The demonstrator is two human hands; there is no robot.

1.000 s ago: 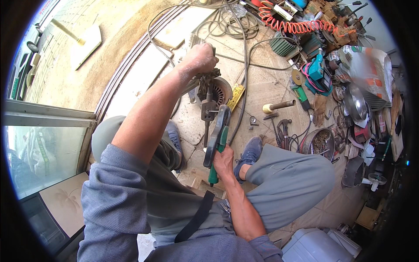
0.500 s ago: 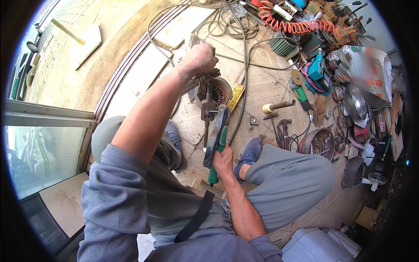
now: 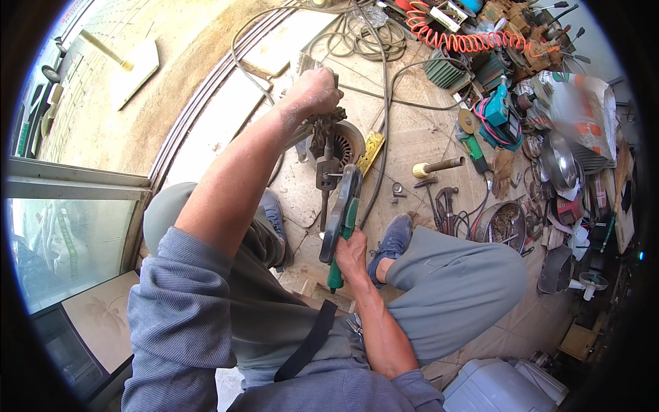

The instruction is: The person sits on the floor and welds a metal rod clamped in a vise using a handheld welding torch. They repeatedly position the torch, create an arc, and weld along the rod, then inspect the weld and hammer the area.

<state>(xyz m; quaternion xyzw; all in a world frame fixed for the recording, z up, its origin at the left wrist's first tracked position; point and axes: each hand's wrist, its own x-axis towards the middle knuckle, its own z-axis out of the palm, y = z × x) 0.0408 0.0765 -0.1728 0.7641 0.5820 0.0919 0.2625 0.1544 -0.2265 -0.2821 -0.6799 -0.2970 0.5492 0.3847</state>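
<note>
Across the whole scene everything lies as it did half a second ago: both arms, both hands and the tools keep their places, with no visible shift. The pale tiled floor (image 3: 425, 130) is dusty and scuffed. On it, between the person's feet and beyond, stands a dark metal assembly (image 3: 328, 141), rough and grimy, beside a round housing (image 3: 351, 145) with radial slots. A blocky steel piece and a straight rod (image 3: 325, 209) run down its near side. A long black-and-green tool (image 3: 340, 211), smooth and slightly curved, slants with its far end just beside that block. The right hand (image 3: 352, 254) is closed around the tool's green part. The left hand (image 3: 314, 93), dusted with pale powder, is curled tight over the assembly's far end; its fingertips are hidden. To the right are a round metal bowl (image 3: 482, 226) of brownish bits, a green grinder (image 3: 473, 147), a flat yellow bar (image 3: 373, 151), a steel-headed hammer (image 3: 447, 202) and small metal fasteners (image 3: 398, 196).
</note>
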